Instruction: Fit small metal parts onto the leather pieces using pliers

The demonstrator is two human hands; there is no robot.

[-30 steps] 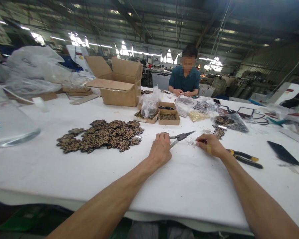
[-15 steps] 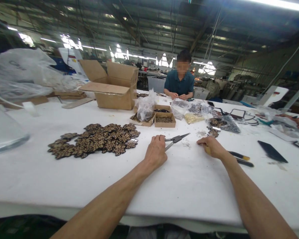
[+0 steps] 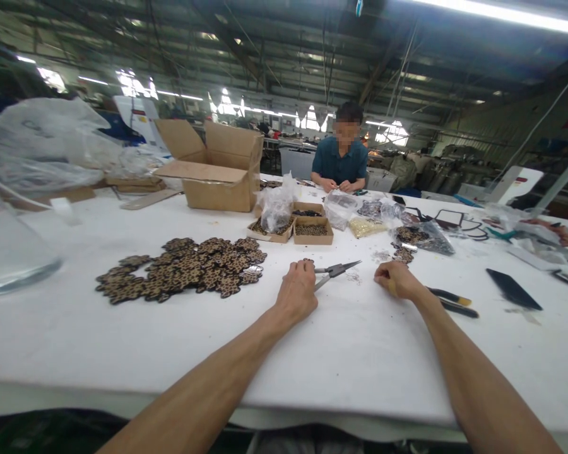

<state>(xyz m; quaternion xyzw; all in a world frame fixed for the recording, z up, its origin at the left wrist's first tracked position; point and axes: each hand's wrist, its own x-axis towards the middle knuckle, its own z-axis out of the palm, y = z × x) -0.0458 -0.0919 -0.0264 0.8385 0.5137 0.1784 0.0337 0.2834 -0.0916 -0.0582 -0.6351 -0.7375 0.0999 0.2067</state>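
My left hand [image 3: 297,287] is closed around the handles of long-nosed pliers [image 3: 337,270], whose jaws point right. A small dark bit shows at its fingertips. Facing it, my right hand [image 3: 397,280] has its fingers pinched together just above the table; anything between them is too small to make out. Something yellow shows on this hand. Black-and-yellow handles of a second tool [image 3: 454,302] stick out beyond the right wrist, its front end hidden. Tiny metal rings [image 3: 354,277] lie scattered between my hands. Left of them spreads a pile of leopard-print flower-shaped pieces [image 3: 194,268].
Small cardboard trays [image 3: 313,232] of little parts stand ahead, beside plastic bags [image 3: 339,208]. Behind is an open carton [image 3: 220,189]. A dark phone-like slab [image 3: 514,289] lies right. Across the white table [image 3: 180,353] a co-worker [image 3: 341,157] sits with both hands together.
My right hand's fingers have drawn in from an outstretched reach to a pinch. My left hand and its pliers have barely moved; the view has shifted slightly.
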